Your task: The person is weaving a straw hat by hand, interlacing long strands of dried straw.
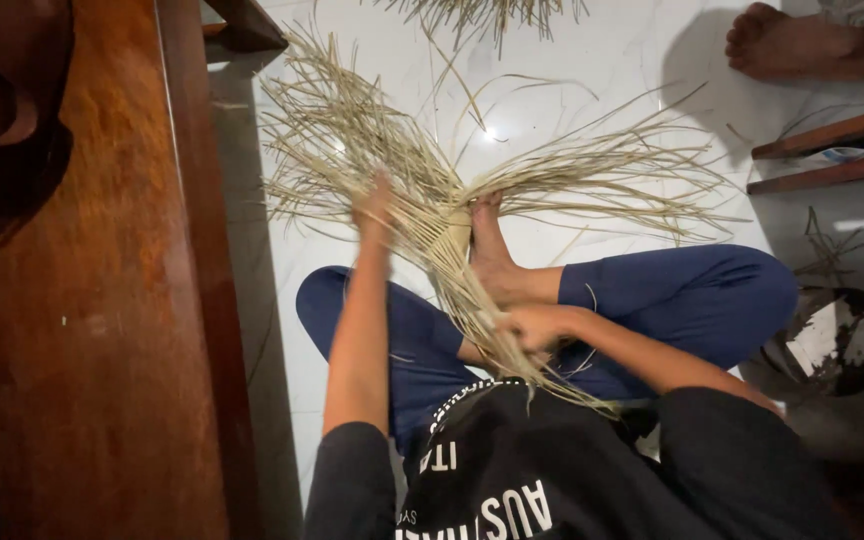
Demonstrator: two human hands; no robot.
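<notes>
A bundle of long pale dry straw strands (432, 190) fans out over the white floor and narrows toward my lap. My left hand (374, 208) is stretched forward into the spread strands, its fingers closed around some of them. My right hand (532, 326) grips the narrow gathered end of the bundle close to my body. I sit cross-legged in blue trousers, and my bare foot (492, 250) rests under the strands.
A dark wooden furniture panel (102, 300) fills the left side. More loose straw (482, 12) lies at the top. Another person's bare foot (802, 42) is at the top right, wooden slats (832, 150) and a dark round object (837, 340) at the right.
</notes>
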